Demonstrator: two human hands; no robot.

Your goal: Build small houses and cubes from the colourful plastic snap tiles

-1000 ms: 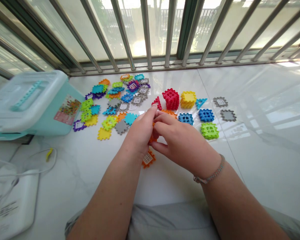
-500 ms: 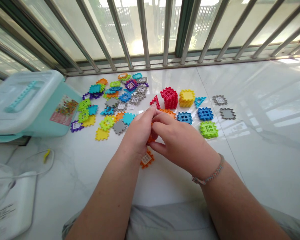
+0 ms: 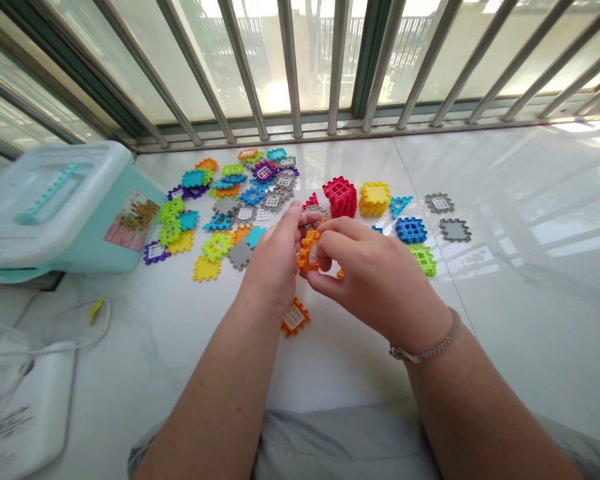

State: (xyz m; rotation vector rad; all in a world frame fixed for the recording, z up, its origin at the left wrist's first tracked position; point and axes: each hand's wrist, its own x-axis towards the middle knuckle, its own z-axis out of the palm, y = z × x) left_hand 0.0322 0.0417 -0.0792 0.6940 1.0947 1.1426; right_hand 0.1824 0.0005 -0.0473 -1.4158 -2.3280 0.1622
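My right hand [image 3: 363, 257] pinches a small stack of orange notched building tiles [image 3: 309, 252] between thumb and fingers. On the stack's left side my left hand [image 3: 279, 253] curves against it, thumb upward and fingers partly hidden behind. Just beyond the left fingertips shows part of a grey toothed tile [image 3: 317, 211]; whether it is held or lies on the floor is unclear. A single orange window tile [image 3: 295, 317] lies on the floor below the hands. More orange shows under my right fingers, mostly covered.
Beyond my hands stand red [image 3: 341, 195], yellow [image 3: 375, 199], blue [image 3: 411, 230] and green [image 3: 424, 259] tile stacks. Grey tiles [image 3: 455, 230] lie farther right. Mixed tiles [image 3: 217, 247] spread left, beside a lidded turquoise box [image 3: 105, 227]. Metal bars [image 3: 290, 73] line the back.
My right hand has shifted slightly right and opened a gap from my left, exposing the orange stack. My left fingers have loosened, and a grey tile edge now shows behind them.
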